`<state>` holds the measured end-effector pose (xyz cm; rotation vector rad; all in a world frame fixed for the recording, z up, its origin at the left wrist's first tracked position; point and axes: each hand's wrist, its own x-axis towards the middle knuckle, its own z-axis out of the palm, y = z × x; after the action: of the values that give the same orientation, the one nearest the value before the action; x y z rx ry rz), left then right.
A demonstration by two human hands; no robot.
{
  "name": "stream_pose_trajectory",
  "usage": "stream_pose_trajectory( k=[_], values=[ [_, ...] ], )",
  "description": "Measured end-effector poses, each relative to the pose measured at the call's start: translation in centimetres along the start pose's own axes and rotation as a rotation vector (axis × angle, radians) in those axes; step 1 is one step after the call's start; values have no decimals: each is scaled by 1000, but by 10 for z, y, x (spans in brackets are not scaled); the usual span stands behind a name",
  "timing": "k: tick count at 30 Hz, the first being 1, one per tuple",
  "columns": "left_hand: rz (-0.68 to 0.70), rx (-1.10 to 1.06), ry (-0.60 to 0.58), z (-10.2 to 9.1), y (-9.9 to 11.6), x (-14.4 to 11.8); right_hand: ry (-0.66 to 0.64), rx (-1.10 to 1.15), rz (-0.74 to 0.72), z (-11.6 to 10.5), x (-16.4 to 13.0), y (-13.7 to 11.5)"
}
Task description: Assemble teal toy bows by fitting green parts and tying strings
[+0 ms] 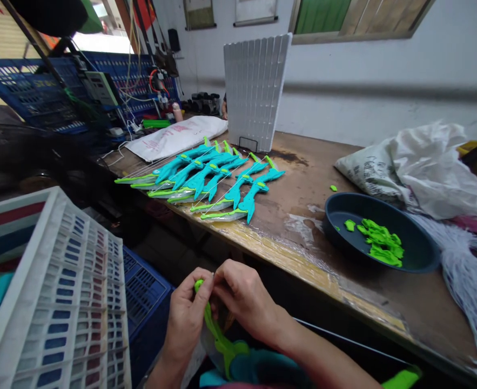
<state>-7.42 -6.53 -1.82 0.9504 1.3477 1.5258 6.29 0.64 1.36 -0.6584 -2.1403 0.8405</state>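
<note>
Both the left hand (187, 319) and right hand (242, 300) are pinching a green toy bow (217, 337); beyond the fingers, a dark bowl (339, 208) is holding green pieces (380, 240).

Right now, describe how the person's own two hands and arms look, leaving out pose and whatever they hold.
Both are bare: the left hand and right hand wear no gloves, rings or watch that show. The forearms carry no sleeves, straps or cables. Fingernails look short and unpainted.

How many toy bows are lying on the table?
About 6, in one overlapping row on the table, from the leftmost bow to the rightmost bow. Overlap may hide more. Another is in the hands.
</note>
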Motion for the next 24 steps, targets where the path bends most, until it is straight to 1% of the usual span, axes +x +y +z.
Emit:
stream_pose_trajectory(
  k=[4,8,11,13,15,17,19,21,24],
  values=[
    [-78,-52,18,4,0,3,-26,85,-14,-8,-3,-4],
    [-116,-108,16,6,-1,6,15,55,-138,-14,-2,-4],
    [-124,-139,55,7,0,7,58,9,-225,-12,1,-1],
    [-124,-156,33,6,0,7,90,3,-255,-9,2,1],
    [-114,-171,-24,4,1,7,106,16,-251,-7,3,2],
    [-94,-176,-82,2,2,7,96,48,-219,-7,3,2],
    [-85,-178,-114,0,1,6,74,94,-182,-7,2,1],
    [-89,-173,-116,-1,1,6,58,118,-149,-8,2,-1],
    [-89,-138,-86,0,-1,5,65,121,-96,-10,1,-3]
  ],
)
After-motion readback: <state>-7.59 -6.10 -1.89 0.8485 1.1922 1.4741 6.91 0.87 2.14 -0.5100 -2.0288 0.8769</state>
